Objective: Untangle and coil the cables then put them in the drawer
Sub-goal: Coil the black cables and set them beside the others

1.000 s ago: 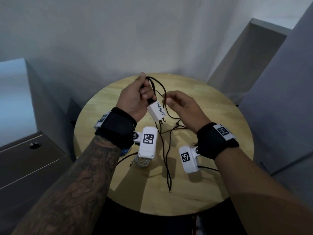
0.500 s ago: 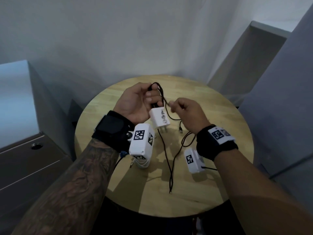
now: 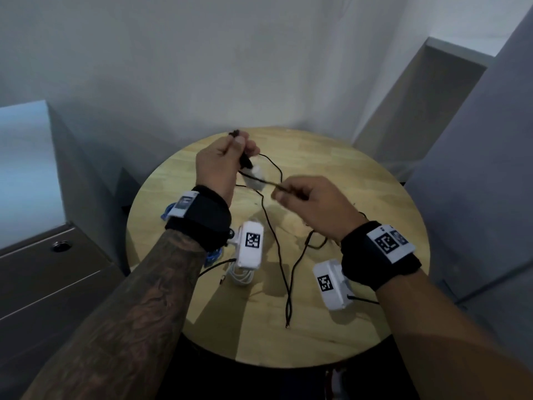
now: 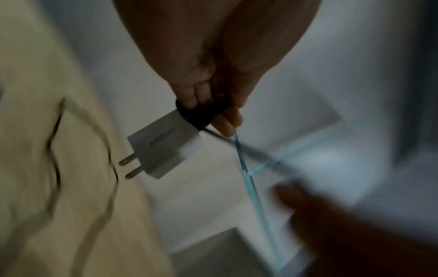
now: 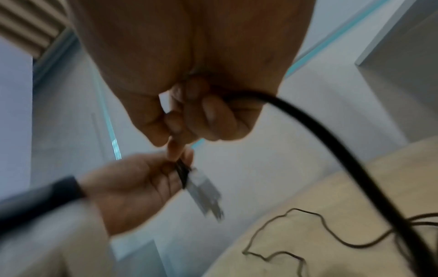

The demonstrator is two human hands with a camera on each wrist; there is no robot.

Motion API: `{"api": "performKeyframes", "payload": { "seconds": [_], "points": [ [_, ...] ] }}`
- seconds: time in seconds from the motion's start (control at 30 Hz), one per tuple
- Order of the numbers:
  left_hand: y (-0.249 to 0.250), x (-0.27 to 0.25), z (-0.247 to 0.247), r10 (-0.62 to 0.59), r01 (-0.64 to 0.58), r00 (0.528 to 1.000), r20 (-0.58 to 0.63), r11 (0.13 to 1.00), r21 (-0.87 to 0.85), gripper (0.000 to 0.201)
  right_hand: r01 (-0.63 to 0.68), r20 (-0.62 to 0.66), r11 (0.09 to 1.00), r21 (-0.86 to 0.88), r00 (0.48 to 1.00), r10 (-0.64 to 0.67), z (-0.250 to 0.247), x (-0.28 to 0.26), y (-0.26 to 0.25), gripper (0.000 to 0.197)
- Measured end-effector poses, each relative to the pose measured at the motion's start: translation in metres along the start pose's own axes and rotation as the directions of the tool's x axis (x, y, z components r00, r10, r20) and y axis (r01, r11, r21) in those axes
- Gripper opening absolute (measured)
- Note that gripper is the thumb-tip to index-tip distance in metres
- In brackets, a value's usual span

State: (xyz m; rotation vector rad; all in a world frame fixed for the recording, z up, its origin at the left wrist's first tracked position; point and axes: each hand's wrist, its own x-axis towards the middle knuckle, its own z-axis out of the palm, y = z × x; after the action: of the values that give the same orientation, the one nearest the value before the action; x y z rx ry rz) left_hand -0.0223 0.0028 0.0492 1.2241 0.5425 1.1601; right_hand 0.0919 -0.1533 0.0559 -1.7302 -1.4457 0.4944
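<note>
My left hand [image 3: 230,157] is raised over the round wooden table [image 3: 331,168] and grips a small bundle of black cable [image 4: 201,114], with a white wall charger [image 4: 166,148] hanging from it, prongs down. My right hand [image 3: 302,197] is to its right and pinches a taut stretch of the same black cable [image 3: 271,184]. The remainder of the black cable [image 3: 285,272] trails in loose loops across the tabletop. A coiled white cable [image 3: 240,277] lies on the table below my left wrist, beside a blue cable [image 3: 212,256].
A grey drawer unit [image 3: 52,272] with a round lock stands left of the table, its drawers closed. White walls are behind, and a grey panel [image 3: 476,168] rises at the right. The table's front edge [image 3: 288,362] is near my body.
My left hand has risen and moved toward the table's far side, turning the charger over. My right hand has dropped to the right, pulling the cable taut between the two hands.
</note>
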Motion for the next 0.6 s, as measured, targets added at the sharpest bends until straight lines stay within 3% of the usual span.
{"api": "performKeyframes", "payload": {
  "seconds": [0.07,0.17,0.2,0.27,0.33,0.4,0.47,0.53,0.6],
  "points": [
    [0.002,-0.009,0.003,0.018,-0.086,0.982,0.189,0.929,0.360,0.021,0.084,-0.205,0.994,0.063,0.976,-0.070,-0.007,0.007,-0.006,0.016],
    [0.007,-0.025,0.014,-0.241,-0.006,0.863,0.444,0.875,0.485,0.037,0.139,-0.415,0.990,0.022,0.902,-0.117,-0.016,0.022,-0.003,0.011],
    [0.008,-0.028,0.018,-0.292,0.037,0.823,0.488,0.883,0.468,0.038,0.126,-0.456,0.992,0.013,0.884,-0.106,-0.018,0.026,0.002,0.010],
    [0.013,-0.031,0.025,-0.334,0.177,0.795,0.506,0.926,0.333,0.035,0.082,-0.496,0.996,0.024,0.866,-0.059,-0.020,0.033,0.015,0.012],
    [0.020,-0.026,0.024,-0.367,0.402,0.786,0.497,0.915,0.040,0.032,0.022,-0.466,1.000,0.014,0.885,-0.012,-0.017,0.036,0.028,0.018],
    [0.025,-0.015,0.016,-0.329,0.516,0.798,0.505,0.805,-0.293,0.025,-0.049,-0.355,0.998,-0.025,0.934,0.036,-0.011,0.033,0.037,0.022],
    [0.025,-0.001,0.004,-0.257,0.478,0.857,0.446,0.719,-0.504,0.021,-0.097,-0.180,0.992,-0.086,0.980,0.080,-0.004,0.026,0.040,0.022],
    [0.021,0.010,-0.009,-0.227,0.375,0.922,0.315,0.729,-0.572,0.021,-0.104,-0.024,0.988,-0.114,0.994,0.102,0.000,0.016,0.035,0.022],
    [0.013,0.015,-0.017,-0.234,0.278,0.961,0.150,0.804,-0.526,0.022,-0.076,0.048,0.992,-0.102,0.996,0.081,0.001,0.008,0.023,0.023]
  ]
}}
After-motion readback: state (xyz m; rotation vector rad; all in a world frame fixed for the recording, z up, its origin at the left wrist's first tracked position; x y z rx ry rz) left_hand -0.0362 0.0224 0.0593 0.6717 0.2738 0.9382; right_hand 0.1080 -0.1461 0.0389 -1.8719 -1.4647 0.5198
